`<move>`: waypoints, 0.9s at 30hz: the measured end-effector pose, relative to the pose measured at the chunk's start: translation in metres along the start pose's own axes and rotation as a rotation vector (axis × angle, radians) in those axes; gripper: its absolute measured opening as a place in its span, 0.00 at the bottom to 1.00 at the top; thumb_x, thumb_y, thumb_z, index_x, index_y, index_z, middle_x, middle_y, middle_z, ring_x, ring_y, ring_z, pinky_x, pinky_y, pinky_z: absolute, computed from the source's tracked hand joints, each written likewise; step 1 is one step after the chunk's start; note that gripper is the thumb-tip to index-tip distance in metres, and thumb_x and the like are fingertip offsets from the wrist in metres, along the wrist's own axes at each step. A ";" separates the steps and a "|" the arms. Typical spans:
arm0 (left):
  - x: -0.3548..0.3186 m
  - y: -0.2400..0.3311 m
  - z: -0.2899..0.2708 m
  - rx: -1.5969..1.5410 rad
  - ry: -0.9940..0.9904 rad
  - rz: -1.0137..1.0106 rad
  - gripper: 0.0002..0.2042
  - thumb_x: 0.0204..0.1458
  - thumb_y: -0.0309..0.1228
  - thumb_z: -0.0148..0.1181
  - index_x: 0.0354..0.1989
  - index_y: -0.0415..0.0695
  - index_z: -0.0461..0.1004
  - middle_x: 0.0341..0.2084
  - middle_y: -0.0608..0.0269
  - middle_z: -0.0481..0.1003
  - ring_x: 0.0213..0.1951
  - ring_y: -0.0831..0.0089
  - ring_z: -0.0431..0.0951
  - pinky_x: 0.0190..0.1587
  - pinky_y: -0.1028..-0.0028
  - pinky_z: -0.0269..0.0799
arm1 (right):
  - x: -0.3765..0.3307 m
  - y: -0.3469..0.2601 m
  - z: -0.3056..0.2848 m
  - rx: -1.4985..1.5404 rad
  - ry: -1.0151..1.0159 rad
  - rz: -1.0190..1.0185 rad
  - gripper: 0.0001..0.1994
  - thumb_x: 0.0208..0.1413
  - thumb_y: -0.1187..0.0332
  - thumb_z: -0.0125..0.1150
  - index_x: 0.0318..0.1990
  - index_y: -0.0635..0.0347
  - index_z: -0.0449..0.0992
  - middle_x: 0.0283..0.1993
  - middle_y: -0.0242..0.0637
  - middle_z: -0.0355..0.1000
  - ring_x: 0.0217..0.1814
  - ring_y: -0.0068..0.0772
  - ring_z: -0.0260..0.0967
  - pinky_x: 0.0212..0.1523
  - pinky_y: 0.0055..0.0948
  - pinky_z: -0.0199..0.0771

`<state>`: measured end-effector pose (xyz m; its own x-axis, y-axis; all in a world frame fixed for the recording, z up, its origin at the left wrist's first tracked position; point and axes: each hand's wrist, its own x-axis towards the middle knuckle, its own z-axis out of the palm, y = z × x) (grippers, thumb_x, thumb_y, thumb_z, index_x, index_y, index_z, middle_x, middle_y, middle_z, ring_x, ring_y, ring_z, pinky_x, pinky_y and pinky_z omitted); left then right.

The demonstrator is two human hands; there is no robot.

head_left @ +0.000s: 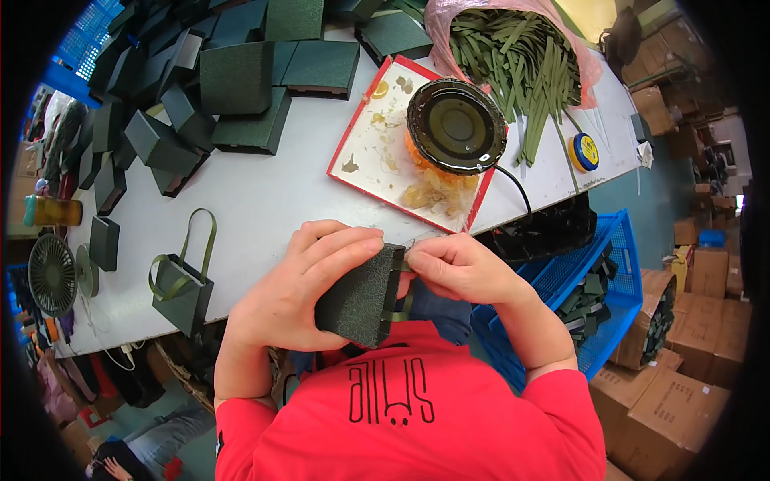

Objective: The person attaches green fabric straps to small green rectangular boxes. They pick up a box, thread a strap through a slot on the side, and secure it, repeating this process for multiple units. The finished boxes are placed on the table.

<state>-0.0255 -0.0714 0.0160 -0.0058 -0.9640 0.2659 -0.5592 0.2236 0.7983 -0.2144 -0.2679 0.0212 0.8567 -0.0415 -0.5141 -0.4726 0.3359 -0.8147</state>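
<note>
The white table (257, 192) holds heaped boxes (237, 78). The left hand (309, 276) clamps its fingers around a bag (359, 297); the right hand (453, 268) pinches its ribbon (408, 307), fingertips together.

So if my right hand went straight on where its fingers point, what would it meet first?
Most likely the dark green box in your left hand: your right hand points left, toward its edge. The fingertips look at or very near it, though depth is unclear here.

A white counter (249, 196) spans the scene, with greenish floor (662, 212) and brown cartons (680, 413) to its right.
</note>
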 end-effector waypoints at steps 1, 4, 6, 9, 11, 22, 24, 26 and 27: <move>0.000 0.000 0.000 0.007 -0.007 -0.005 0.48 0.28 0.29 0.78 0.67 0.44 0.63 0.63 0.49 0.69 0.60 0.46 0.66 0.63 0.53 0.64 | 0.001 0.002 0.000 -0.016 0.013 -0.012 0.17 0.69 0.62 0.57 0.31 0.63 0.79 0.26 0.26 0.76 0.25 0.12 0.62 0.26 0.19 0.60; 0.003 0.002 0.001 0.025 -0.036 -0.011 0.49 0.27 0.28 0.77 0.67 0.44 0.63 0.63 0.49 0.69 0.60 0.46 0.66 0.63 0.53 0.64 | 0.005 0.011 0.002 -0.103 0.062 -0.080 0.16 0.69 0.62 0.57 0.33 0.64 0.80 0.25 0.27 0.76 0.25 0.12 0.63 0.27 0.20 0.61; 0.005 0.005 0.002 0.038 -0.057 -0.023 0.49 0.27 0.28 0.76 0.67 0.44 0.63 0.63 0.49 0.69 0.60 0.46 0.66 0.63 0.53 0.65 | 0.006 0.014 0.008 -0.212 0.090 -0.162 0.16 0.69 0.62 0.57 0.33 0.65 0.81 0.25 0.27 0.75 0.26 0.13 0.63 0.27 0.20 0.62; 0.006 0.004 0.006 0.141 -0.053 0.003 0.49 0.27 0.27 0.76 0.67 0.44 0.63 0.63 0.49 0.69 0.60 0.46 0.66 0.63 0.53 0.65 | 0.009 0.015 0.008 -0.276 0.142 -0.163 0.16 0.69 0.63 0.57 0.34 0.66 0.81 0.25 0.26 0.73 0.26 0.14 0.66 0.28 0.21 0.64; 0.004 0.002 0.007 0.100 -0.028 -0.023 0.49 0.27 0.28 0.76 0.68 0.44 0.62 0.63 0.49 0.69 0.60 0.46 0.66 0.63 0.53 0.64 | 0.009 0.014 0.008 -0.237 0.153 -0.126 0.15 0.69 0.62 0.57 0.38 0.66 0.81 0.26 0.26 0.73 0.24 0.13 0.65 0.26 0.20 0.63; -0.017 0.001 -0.010 0.194 0.202 -0.337 0.42 0.33 0.38 0.79 0.64 0.53 0.72 0.60 0.41 0.63 0.61 0.43 0.64 0.64 0.54 0.63 | -0.002 0.045 -0.003 0.077 0.623 -0.608 0.08 0.69 0.70 0.56 0.47 0.66 0.79 0.42 0.38 0.82 0.19 0.09 0.58 0.19 0.13 0.56; -0.020 0.000 -0.012 0.399 0.264 -0.444 0.44 0.28 0.35 0.80 0.63 0.47 0.71 0.61 0.44 0.61 0.61 0.45 0.66 0.63 0.59 0.65 | -0.004 0.039 -0.004 0.053 0.726 -0.701 0.05 0.66 0.75 0.60 0.45 0.65 0.78 0.40 0.36 0.82 0.20 0.08 0.60 0.20 0.13 0.57; -0.025 -0.003 -0.014 0.516 0.362 -0.557 0.42 0.32 0.34 0.77 0.64 0.47 0.70 0.60 0.43 0.62 0.60 0.44 0.67 0.63 0.58 0.66 | -0.006 0.031 -0.019 0.013 0.879 -0.769 0.03 0.64 0.77 0.62 0.43 0.64 0.79 0.37 0.32 0.81 0.21 0.07 0.60 0.20 0.13 0.57; -0.029 -0.006 -0.016 0.579 0.401 -0.621 0.41 0.34 0.34 0.76 0.64 0.47 0.70 0.59 0.42 0.62 0.60 0.44 0.68 0.63 0.58 0.66 | -0.007 0.029 -0.033 -0.083 0.999 -0.765 0.04 0.64 0.74 0.64 0.42 0.64 0.78 0.34 0.30 0.79 0.21 0.07 0.60 0.20 0.12 0.56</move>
<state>-0.0085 -0.0421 0.0125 0.6581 -0.7408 0.1345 -0.6922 -0.5250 0.4952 -0.2405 -0.2891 -0.0080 0.4037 -0.9029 0.1476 0.0319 -0.1473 -0.9886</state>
